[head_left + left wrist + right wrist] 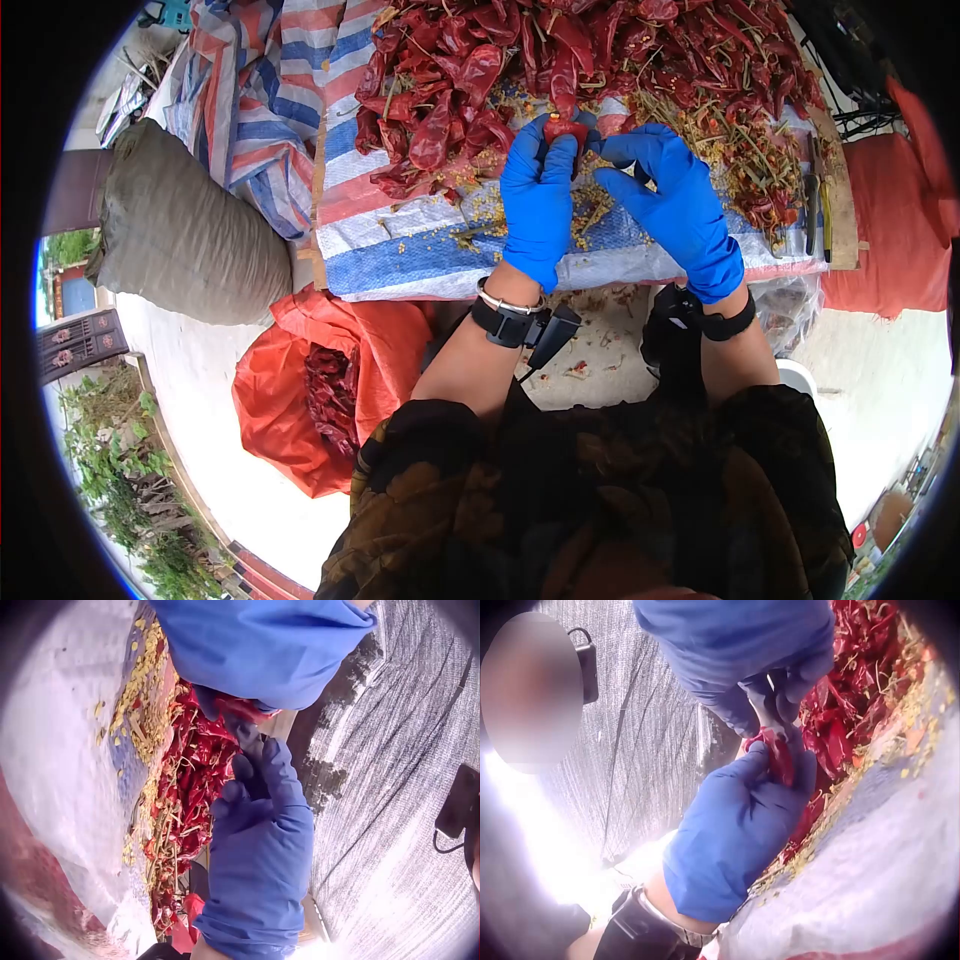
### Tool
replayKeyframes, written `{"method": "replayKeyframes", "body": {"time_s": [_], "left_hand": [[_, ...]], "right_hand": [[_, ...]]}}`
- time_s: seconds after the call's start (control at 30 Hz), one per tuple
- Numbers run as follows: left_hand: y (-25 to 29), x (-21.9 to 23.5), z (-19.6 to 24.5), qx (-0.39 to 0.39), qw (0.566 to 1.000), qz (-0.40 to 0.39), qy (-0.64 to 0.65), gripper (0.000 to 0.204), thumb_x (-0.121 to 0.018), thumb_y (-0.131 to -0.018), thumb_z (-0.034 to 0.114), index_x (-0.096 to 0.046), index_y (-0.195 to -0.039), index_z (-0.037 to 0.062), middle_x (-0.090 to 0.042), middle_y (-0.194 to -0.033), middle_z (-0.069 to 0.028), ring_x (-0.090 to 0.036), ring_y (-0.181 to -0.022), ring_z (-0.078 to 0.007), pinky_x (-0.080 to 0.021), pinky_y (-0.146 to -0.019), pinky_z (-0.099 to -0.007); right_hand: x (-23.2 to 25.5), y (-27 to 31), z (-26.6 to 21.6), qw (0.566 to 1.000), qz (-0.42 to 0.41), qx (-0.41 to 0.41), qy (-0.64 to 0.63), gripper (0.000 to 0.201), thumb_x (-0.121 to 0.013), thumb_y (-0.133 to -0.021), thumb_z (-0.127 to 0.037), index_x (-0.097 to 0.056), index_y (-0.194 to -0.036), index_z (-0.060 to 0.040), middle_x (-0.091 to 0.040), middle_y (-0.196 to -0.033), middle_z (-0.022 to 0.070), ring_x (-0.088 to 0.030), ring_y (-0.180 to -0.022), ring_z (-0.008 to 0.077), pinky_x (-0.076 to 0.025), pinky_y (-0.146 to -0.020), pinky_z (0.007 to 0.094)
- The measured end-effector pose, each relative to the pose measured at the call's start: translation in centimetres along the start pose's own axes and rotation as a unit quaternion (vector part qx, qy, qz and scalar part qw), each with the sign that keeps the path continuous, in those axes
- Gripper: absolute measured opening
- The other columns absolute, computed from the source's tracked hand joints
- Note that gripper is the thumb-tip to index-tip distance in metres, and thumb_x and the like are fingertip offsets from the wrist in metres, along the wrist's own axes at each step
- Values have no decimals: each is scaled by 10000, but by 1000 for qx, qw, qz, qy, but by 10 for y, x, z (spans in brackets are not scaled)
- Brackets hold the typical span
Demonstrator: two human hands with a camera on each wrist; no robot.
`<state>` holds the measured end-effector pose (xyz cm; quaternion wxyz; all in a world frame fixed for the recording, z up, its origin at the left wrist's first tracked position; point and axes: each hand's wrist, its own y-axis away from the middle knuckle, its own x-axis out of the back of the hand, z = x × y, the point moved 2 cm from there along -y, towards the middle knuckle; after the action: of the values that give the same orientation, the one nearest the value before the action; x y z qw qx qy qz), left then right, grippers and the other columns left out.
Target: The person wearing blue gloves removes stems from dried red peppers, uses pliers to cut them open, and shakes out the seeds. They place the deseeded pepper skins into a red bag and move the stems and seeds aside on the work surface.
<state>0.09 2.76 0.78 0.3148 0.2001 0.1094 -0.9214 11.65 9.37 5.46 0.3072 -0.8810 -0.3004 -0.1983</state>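
Observation:
Both hands wear blue gloves and meet over the near edge of the table. A dried red chili pepper [566, 130] is gripped by my left hand [538, 200], its torn end showing between thumb and fingers in the right wrist view. My right hand [672, 200] comes in from the right with curled fingers, and its thumb and fingertips pinch at that end of the pepper [781, 759]. What lies inside the pinch is hidden by the glove. Beyond the hands spreads a large heap of dried red chilies [480, 70].
Yellow seeds [490, 205] and cut stems [740, 165] are strewn over the striped sheet [400, 265]. Scissors or a knife [812, 210] lie at the table's right edge. A red sack [265, 400] of chilies stands below left, and a full grey-green sack [190, 230] stands farther left.

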Motion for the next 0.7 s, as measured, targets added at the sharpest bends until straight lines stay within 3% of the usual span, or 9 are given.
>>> {"method": "replayKeyframes", "body": {"time_s": [0.13,0.2,0.23,0.33,0.37,0.43,0.57,0.6,0.7], "left_hand": [[-1,0,-4,-10,1000,14,-12,214,-480,-898,82,-503,-1105,33,-602,-996,-52,-555,-878,-109,-443,-796,-248],[-1,0,-5,-10,1000,5,-7,220,-474,-903,94,-494,-1113,34,-597,-1003,-56,-551,-882,-113,-442,-805,-254],[-1,0,-5,-6,999,19,31,228,-473,-903,106,-483,-1120,38,-589,-1013,-61,-548,-883,-121,-441,-809,-259],[-6,5,-7,2,995,50,84,229,-463,-899,108,-470,-1116,37,-578,-1037,-95,-559,-894,-165,-449,-822,-300],[-6,7,-10,14,992,74,98,221,-454,-894,97,-469,-1105,32,-576,-1051,-125,-572,-903,-200,-458,-831,-336],[-7,7,-7,14,992,79,93,213,-466,-890,122,-480,-1086,40,-584,-1010,-115,-563,-875,-192,-452,-819,-330],[-9,7,-4,20,992,65,108,245,-522,-850,69,-481,-1092,56,-567,-965,-60,-537,-854,-143,-440,-772,-279],[-10,8,-5,12,994,67,91,264,-547,-838,52,-481,-1093,64,-555,-955,-32,-523,-860,-117,-433,-758,-253],[-13,12,-7,21,994,64,86,265,-565,-819,30,-492,-1071,64,-549,-944,-26,-516,-850,-104,-428,-753,-243]], "right_hand": [[10,-7,4,998,-17,-56,-27,243,-661,-745,-109,-609,-982,-109,-583,-898,72,-575,-707,180,-472,-607,286],[11,-7,11,995,3,-94,-24,277,-652,-749,-98,-605,-1022,-113,-576,-989,84,-575,-844,202,-475,-686,295],[11,-8,14,996,7,-91,-22,277,-652,-749,-98,-605,-1022,-113,-576,-989,84,-575,-844,202,-475,-686,295],[9,-14,21,999,14,-6,47,447,-656,-748,-157,-534,-1177,-143,-533,-1161,112,-444,-1149,286,-422,-864,362],[9,-17,21,999,16,-3,48,447,-656,-748,-157,-534,-1177,-143,-533,-1161,112,-444,-1149,286,-422,-864,362],[3,-22,18,989,-19,42,138,517,-641,-762,-205,-468,-1245,-150,-515,-1194,131,-418,-1172,333,-392,-896,400],[-13,-27,22,992,-29,42,117,537,-618,-778,-243,-435,-1271,-135,-485,-1182,232,-389,-1182,379,-341,-930,430],[-14,-31,19,988,-53,78,122,551,-600,-790,-235,-405,-1287,-100,-396,-1237,302,-398,-1165,393,-343,-924,439],[-27,-33,24,991,-47,55,111,567,-582,-797,-205,-367,-1303,-62,-342,-1283,304,-432,-1119,408,-345,-915,453]]}}
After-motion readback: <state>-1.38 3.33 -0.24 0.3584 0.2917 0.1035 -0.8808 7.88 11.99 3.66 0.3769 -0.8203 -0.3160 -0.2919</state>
